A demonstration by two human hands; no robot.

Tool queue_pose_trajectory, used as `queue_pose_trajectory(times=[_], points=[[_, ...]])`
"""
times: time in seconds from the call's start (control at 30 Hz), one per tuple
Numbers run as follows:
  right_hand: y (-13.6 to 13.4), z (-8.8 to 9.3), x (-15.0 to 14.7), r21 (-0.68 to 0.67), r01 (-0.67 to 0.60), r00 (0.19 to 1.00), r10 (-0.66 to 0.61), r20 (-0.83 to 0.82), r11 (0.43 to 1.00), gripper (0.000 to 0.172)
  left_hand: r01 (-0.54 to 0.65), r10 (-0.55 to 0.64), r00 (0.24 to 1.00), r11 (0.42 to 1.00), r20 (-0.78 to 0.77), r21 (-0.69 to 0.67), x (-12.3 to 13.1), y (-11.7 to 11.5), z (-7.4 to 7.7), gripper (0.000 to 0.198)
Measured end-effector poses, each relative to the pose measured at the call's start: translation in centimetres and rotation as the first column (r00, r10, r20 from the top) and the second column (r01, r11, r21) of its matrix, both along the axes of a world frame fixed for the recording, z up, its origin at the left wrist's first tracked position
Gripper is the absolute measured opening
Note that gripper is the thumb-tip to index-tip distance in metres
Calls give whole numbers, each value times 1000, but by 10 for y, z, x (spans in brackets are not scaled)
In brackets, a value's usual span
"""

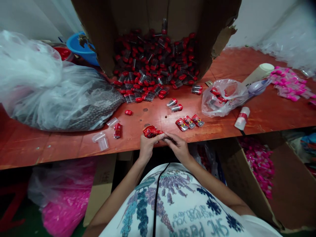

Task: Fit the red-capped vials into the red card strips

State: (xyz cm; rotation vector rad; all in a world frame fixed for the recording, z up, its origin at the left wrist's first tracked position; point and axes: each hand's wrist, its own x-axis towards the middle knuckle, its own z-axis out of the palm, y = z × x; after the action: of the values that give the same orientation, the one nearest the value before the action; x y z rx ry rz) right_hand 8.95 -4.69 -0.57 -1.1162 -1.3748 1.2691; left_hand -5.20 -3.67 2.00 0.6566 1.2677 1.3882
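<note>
My left hand (148,145) is closed on a red printed wrapper (151,131) just above the table's front edge. Against its fingertips, my right hand (179,148) is pinched at the wrapper's right end; what lies between those fingers is hidden. Three red printed packets (189,122) lie in a row to the right. Beyond them are two small clear tubes (174,105) with red caps and dark contents. To the left are a loose red cap (128,112), a small red roll (117,130) and some clear empty tubes (102,141).
A cardboard box (153,13) on its side spills a heap of red-capped tubes (153,65). A plastic bag of dark beads (81,102) stands left, before a blue basin (81,46). At right are an open clear bag (222,98), a white roll (242,118) and pink-capped pieces (291,82).
</note>
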Motion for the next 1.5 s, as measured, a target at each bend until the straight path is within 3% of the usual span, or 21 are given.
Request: queue_pose_trajectory(times=[0.17,0.3,0.5,0.63,0.73,0.8,0.93,1.1,1.3,1.5], points=[[0,4,0,-288,-21,980,-38,-196,957,32,123,-124,992,992,36,18,-4,1,4,47],[2,7,2,-365,-60,942,-68,-328,929,33,198,-200,973,980,114,27,-3,1,5,40],[3,3,3,-329,-57,956,-43,-290,943,31,149,-149,985,989,88,10,1,1,6,23],[-2,4,1,-95,29,999,-32,-28,995,24,93,-93,996,996,3,-17,3,-1,5,23],[-6,7,0,92,5,992,-17,122,996,21,45,-44,999,999,-22,15,6,-2,5,25],[-7,7,1,131,13,988,-33,153,991,26,29,-29,999,999,-17,13,6,-2,5,25],[-5,3,4,88,24,988,-37,149,996,39,27,-27,996,1000,82,-1,4,1,6,23],[-6,1,3,16,11,997,-12,72,1000,34,-46,45,995,999,93,7,4,2,7,22],[-10,3,-4,-198,-22,990,-6,-141,980,34,-108,107,994,994,35,34,9,3,8,21],[-7,2,-3,-229,8,988,-43,-151,974,36,-79,80,994,997,74,-19,6,4,5,23]])
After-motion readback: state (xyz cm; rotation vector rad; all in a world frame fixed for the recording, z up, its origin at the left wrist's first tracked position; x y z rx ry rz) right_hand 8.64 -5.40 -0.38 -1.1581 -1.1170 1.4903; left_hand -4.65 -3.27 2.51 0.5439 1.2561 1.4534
